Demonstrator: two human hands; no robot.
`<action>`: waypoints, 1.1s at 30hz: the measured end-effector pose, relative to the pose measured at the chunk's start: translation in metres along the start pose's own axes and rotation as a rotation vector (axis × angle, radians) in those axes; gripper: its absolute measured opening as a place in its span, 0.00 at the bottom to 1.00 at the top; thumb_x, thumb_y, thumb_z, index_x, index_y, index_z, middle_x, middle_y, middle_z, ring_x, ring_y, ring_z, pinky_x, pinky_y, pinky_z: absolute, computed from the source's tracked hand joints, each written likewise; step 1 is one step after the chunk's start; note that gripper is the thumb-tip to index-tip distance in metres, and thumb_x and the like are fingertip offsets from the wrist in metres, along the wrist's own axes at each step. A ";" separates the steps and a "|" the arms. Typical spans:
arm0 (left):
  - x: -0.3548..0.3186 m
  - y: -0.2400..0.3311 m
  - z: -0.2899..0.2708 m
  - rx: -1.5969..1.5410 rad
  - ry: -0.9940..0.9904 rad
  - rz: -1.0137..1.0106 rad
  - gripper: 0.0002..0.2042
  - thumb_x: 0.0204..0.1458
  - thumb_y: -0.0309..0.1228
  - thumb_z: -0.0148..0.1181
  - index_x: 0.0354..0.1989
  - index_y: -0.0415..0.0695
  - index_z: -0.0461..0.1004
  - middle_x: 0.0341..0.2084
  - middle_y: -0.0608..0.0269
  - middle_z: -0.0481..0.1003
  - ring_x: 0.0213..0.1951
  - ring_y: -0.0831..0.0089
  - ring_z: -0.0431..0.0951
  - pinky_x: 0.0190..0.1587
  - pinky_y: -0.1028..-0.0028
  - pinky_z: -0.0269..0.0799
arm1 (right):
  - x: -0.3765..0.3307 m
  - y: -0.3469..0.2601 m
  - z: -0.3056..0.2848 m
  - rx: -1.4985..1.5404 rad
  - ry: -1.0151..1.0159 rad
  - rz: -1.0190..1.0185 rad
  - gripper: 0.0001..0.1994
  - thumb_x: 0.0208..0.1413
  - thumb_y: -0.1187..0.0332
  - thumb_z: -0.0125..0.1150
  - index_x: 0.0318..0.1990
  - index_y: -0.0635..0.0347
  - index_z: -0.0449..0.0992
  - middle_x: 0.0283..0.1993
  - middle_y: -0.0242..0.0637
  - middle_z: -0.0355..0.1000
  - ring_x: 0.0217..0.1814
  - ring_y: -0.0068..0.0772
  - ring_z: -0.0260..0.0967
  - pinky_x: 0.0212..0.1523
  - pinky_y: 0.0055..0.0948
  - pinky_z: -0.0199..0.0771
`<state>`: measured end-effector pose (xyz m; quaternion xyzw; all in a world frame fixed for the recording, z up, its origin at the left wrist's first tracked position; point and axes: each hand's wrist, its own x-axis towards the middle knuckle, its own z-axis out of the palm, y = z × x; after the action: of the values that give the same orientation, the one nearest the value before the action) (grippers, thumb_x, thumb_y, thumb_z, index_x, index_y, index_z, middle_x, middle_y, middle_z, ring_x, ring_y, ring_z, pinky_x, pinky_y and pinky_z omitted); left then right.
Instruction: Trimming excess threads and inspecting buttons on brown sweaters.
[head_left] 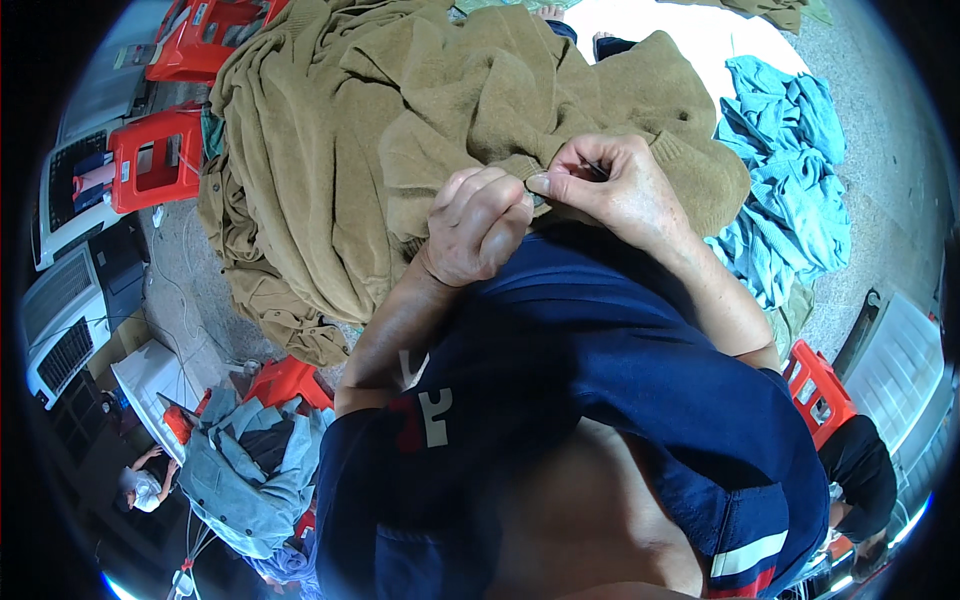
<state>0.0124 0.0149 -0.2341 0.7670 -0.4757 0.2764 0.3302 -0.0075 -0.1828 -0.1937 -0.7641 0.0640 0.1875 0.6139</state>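
A brown knit garment [480,90] lies heaped in front of me and over my lap. My left hand [478,228] is closed, its fingers curled on the garment's edge close to my body. Beside it my right hand [622,190] pinches the same ribbed edge between thumb and forefinger. The two hands nearly touch, with a bit of brown knit between them. Something thin and dark shows inside the curl of my right fingers, too small to make out. The left fingertips are partly hidden.
Teal garments [785,170] are piled at the right, next to a white sheet [670,25]. Red plastic stools [160,160] stand at the left. Grey-blue garments [250,470] lie heaped at lower left. A person in black [860,470] is at lower right; another [145,488] is at far left.
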 end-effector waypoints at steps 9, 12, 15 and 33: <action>-0.003 -0.003 0.002 -0.047 0.016 -0.011 0.11 0.39 0.19 0.63 0.34 0.39 0.71 0.34 0.58 0.70 0.33 0.63 0.76 0.35 0.68 0.76 | -0.001 0.010 -0.010 0.882 -0.127 0.068 0.04 0.52 0.72 0.65 0.31 0.61 0.76 0.20 0.21 0.63 0.17 0.11 0.50 0.19 0.16 0.46; -0.004 0.000 0.003 -0.019 0.036 -0.037 0.10 0.41 0.19 0.62 0.33 0.40 0.71 0.33 0.59 0.70 0.31 0.64 0.76 0.34 0.68 0.76 | -0.004 0.021 -0.029 0.982 -0.164 -0.068 0.04 0.52 0.71 0.64 0.32 0.59 0.76 0.20 0.21 0.60 0.18 0.13 0.50 0.19 0.17 0.47; -0.007 0.000 0.001 -0.015 0.027 -0.074 0.11 0.42 0.19 0.62 0.34 0.41 0.70 0.33 0.59 0.70 0.30 0.65 0.75 0.32 0.69 0.75 | -0.007 0.029 -0.066 0.877 0.067 -0.188 0.06 0.55 0.66 0.60 0.29 0.55 0.73 0.19 0.19 0.54 0.20 0.14 0.50 0.21 0.19 0.48; 0.077 -0.082 0.006 -0.180 -0.312 -0.985 0.13 0.42 0.33 0.62 0.37 0.43 0.78 0.31 0.54 0.80 0.32 0.63 0.79 0.39 0.67 0.72 | -0.004 0.072 -0.073 -0.115 0.249 -0.111 0.07 0.56 0.67 0.61 0.39 0.57 0.73 0.32 0.28 0.73 0.35 0.26 0.72 0.39 0.26 0.71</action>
<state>0.1181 -0.0054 -0.2010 0.9004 -0.1242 -0.0711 0.4109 -0.0193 -0.2709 -0.2449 -0.8178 0.0864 0.0607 0.5658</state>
